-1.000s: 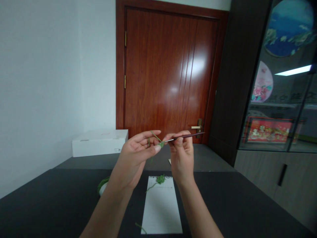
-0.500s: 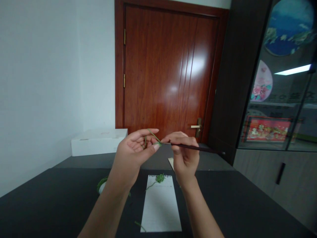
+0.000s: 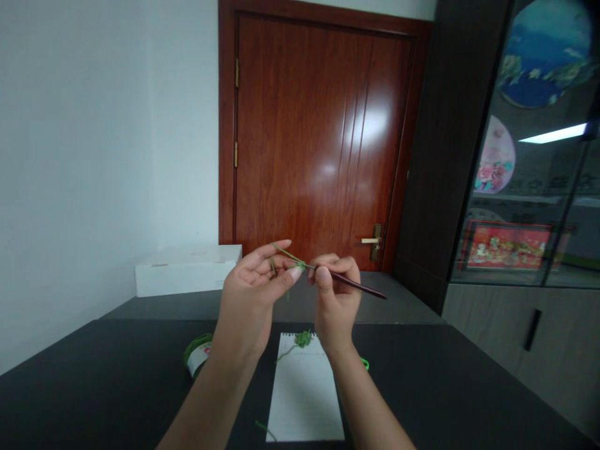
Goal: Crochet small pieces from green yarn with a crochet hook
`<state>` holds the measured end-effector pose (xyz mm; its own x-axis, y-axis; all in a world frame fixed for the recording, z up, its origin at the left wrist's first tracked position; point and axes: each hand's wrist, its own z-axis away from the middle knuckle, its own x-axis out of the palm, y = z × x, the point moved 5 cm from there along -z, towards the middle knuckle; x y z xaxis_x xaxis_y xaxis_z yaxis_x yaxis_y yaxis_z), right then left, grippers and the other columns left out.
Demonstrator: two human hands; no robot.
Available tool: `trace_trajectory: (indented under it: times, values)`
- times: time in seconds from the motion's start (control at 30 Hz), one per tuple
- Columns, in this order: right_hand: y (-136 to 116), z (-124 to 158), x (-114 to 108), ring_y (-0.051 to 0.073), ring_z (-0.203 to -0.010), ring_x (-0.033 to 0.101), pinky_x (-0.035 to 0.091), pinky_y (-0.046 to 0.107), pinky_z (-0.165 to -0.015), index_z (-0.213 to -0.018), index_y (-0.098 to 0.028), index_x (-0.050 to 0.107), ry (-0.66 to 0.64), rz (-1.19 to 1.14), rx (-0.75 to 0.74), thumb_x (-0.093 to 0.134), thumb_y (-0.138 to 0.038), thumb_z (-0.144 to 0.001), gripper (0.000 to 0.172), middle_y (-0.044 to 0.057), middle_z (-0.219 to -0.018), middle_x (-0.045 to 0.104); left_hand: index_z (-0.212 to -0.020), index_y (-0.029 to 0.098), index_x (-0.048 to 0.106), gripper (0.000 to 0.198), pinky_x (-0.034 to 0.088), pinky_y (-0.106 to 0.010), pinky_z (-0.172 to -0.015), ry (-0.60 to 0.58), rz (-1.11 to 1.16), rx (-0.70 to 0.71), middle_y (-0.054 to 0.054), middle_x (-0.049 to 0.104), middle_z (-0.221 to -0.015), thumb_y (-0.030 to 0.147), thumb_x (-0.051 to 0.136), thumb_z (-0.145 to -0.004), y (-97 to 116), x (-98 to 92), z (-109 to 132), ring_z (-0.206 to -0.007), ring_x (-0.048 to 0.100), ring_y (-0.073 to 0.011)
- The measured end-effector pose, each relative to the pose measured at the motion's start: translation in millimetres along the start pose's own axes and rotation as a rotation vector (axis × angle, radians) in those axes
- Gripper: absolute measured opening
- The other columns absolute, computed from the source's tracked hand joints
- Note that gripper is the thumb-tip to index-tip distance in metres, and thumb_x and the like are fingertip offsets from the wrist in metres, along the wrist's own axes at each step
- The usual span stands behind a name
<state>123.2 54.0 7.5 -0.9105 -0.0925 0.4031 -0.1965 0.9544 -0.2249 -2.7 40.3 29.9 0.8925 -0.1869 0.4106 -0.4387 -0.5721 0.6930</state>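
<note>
Between the thumb and fingers of my left hand (image 3: 255, 284) is a small piece of green crochet work (image 3: 299, 266). Green yarn (image 3: 287, 253) runs from it over the raised index finger. My right hand (image 3: 338, 294) grips a crochet hook (image 3: 359, 286) with a dark red handle, its thin metal tip at the green piece. Below, a green crocheted piece (image 3: 304, 339) with a yarn tail lies at the top of a white notepad (image 3: 304, 394). A ball of green yarn (image 3: 199, 350) with a paper band sits left, partly behind my left forearm.
A white box (image 3: 187, 272) stands at the back left by the wall. A bright green object (image 3: 364, 363) shows partly behind my right forearm. A loose green yarn scrap (image 3: 266, 430) lies at the pad's lower left. Beyond the black table (image 3: 431, 387) are a door and a cabinet.
My right hand has shifted left and turned, so the hook handle now slopes down to the right and looks shorter. The left forearm has moved slightly right, baring more of the yarn ball.
</note>
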Motion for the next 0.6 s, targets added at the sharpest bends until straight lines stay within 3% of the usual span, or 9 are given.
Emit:
trace_trajectory:
  times: [0.07, 0.13, 0.2, 0.3, 0.43, 0.53, 0.6]
  values:
    - [0.7, 0.6, -0.4, 0.014, -0.069, 0.059, 0.049, 0.03, -0.065, -0.089, -0.025, 0.05, -0.015, 0.014, -0.04, 0.061, -0.021, -0.094, 0.013, -0.003, -0.078, 0.058, -0.107, 0.012, 0.072, 0.044, 0.046, -0.021, -0.059, -0.029, 0.053, -0.075, -0.002, 0.071, -0.077, 0.01, 0.085, -0.065, -3.5, 0.2, -1.4, -0.067, 0.062, -0.0115]
    - [-7.9, 1.4, -2.3, 0.016, -0.077, 0.061, 0.05, 0.033, -0.07, -0.09, -0.026, 0.056, -0.071, 0.192, -0.219, 0.062, -0.016, -0.092, 0.012, -0.001, -0.084, 0.061, -0.107, 0.012, 0.072, 0.045, 0.046, -0.021, -0.059, -0.052, 0.079, -0.104, -0.002, 0.07, -0.078, 0.009, 0.085, -0.064, -5.3, 0.8, -2.3, -0.067, 0.062, -0.0113]
    - [-20.6, 5.6, 0.7, 0.016, -0.077, 0.061, 0.048, 0.035, -0.073, -0.095, -0.028, 0.06, -0.192, 0.453, -0.475, 0.065, -0.01, -0.089, 0.02, -0.001, -0.086, 0.065, -0.106, 0.012, 0.073, 0.043, 0.048, -0.021, -0.063, -0.063, 0.058, -0.057, -0.003, 0.071, -0.078, 0.008, 0.085, -0.065, -4.1, 1.8, -2.3, -0.071, 0.062, -0.0116]
    - [-30.6, 8.5, 0.5, 0.018, -0.079, 0.063, 0.046, 0.037, -0.077, -0.103, -0.028, 0.061, -0.204, 0.661, -0.582, 0.064, -0.008, -0.088, 0.025, 0.0, -0.088, 0.068, -0.105, 0.014, 0.074, 0.038, 0.05, -0.021, -0.07, -0.058, -0.069, 0.086, -0.002, 0.071, -0.077, 0.008, 0.083, -0.069, 1.4, 3.3, -0.6, -0.073, 0.063, -0.012]
    - [-32.9, 3.4, -5.6, 0.019, -0.079, 0.063, 0.047, 0.036, -0.075, -0.096, -0.024, 0.06, -0.055, 0.588, -0.37, 0.056, -0.015, -0.094, 0.01, 0.002, -0.083, 0.064, -0.105, 0.016, 0.075, 0.037, 0.051, -0.022, -0.073, -0.043, -0.203, 0.162, -0.002, 0.071, -0.078, 0.008, 0.083, -0.07, 5.3, 1.6, 0.1, -0.076, 0.064, -0.013]
    - [-21.1, -4.9, -13.5, 0.015, -0.066, 0.059, 0.045, 0.03, -0.064, -0.089, -0.023, 0.059, 0.047, 0.328, -0.045, 0.054, -0.024, -0.098, 0.01, -0.001, -0.075, 0.06, -0.105, 0.016, 0.076, 0.037, 0.051, -0.022, -0.074, -0.071, -0.164, 0.103, -0.002, 0.071, -0.079, 0.008, 0.083, -0.07, 3.2, -1.3, -2.2, -0.076, 0.063, -0.0126]
    - [-8.9, -9.6, -13.9, 0.012, -0.058, 0.053, 0.042, 0.027, -0.058, -0.085, -0.021, 0.058, 0.039, 0.066, 0.187, 0.057, -0.031, -0.098, 0.015, -0.003, -0.068, 0.057, -0.105, 0.015, 0.076, 0.038, 0.051, -0.021, -0.074, -0.109, -0.104, 0.035, -0.002, 0.071, -0.079, 0.008, 0.084, -0.069, 0.2, -2.1, -3.7, -0.077, 0.063, -0.0122]
